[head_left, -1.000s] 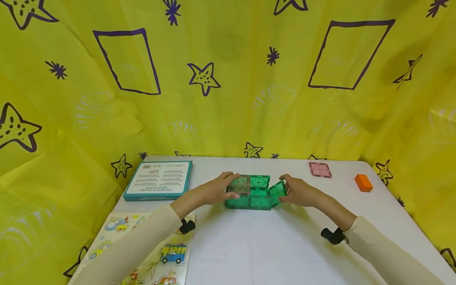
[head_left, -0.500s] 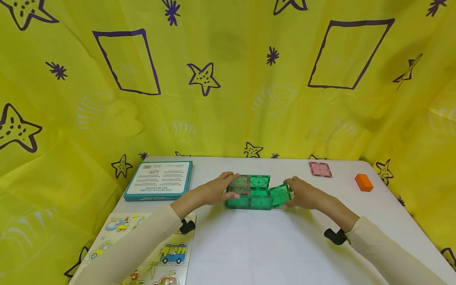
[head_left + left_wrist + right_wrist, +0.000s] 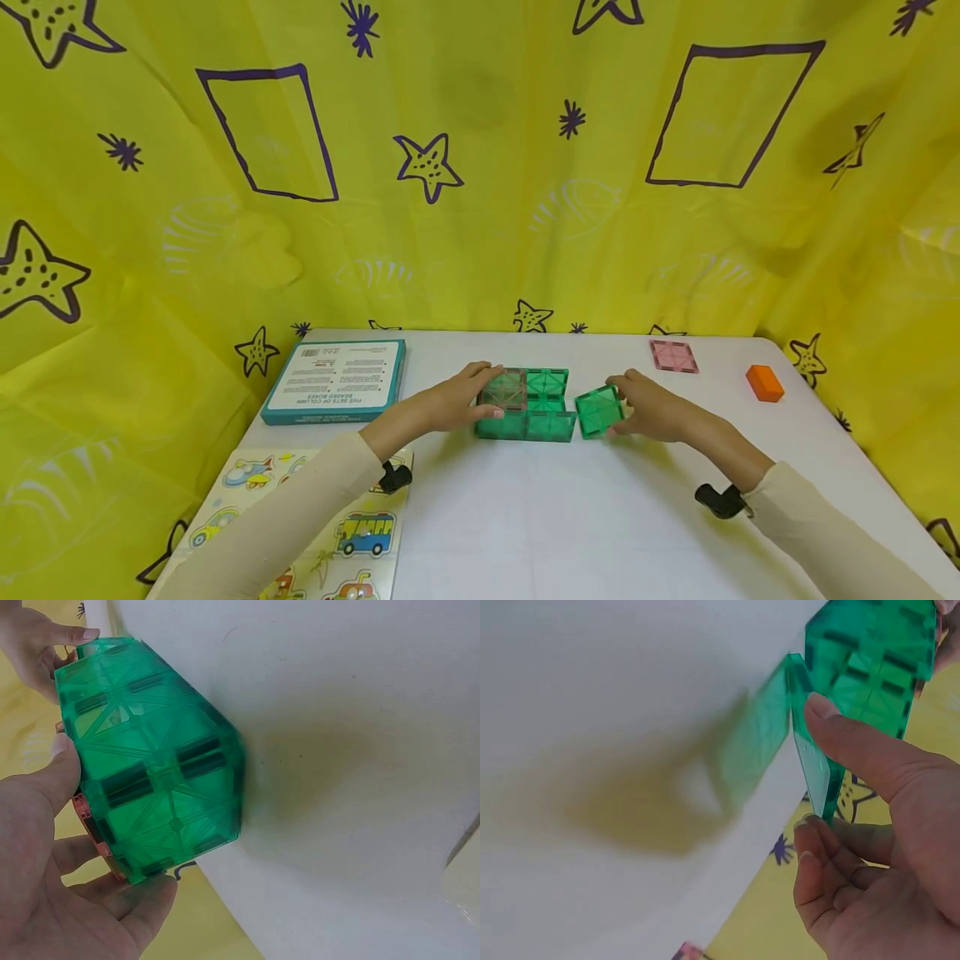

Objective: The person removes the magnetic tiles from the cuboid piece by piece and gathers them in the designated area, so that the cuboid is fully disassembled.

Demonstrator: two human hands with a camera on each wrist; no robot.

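Observation:
My left hand grips the left end of a block built from green magnetic tiles, thumb in front and fingers behind. A pinkish tile lies over its left top. In the left wrist view the green tiles join edge to edge, and the block's underside is hidden. To the right, my right hand pinches a loose green square tile, tilted and a little apart from the block. In the right wrist view that tile appears nearly edge-on between thumb and fingertips.
A pink square tile and an orange block lie at the back right of the white table. At left are a teal-edged box and a vehicle puzzle board. Yellow patterned cloth surrounds the table.
My right hand has drawn the green tile rightward, off the block's right end, turning its face upward. A gap now shows between them. My left hand has stayed put.

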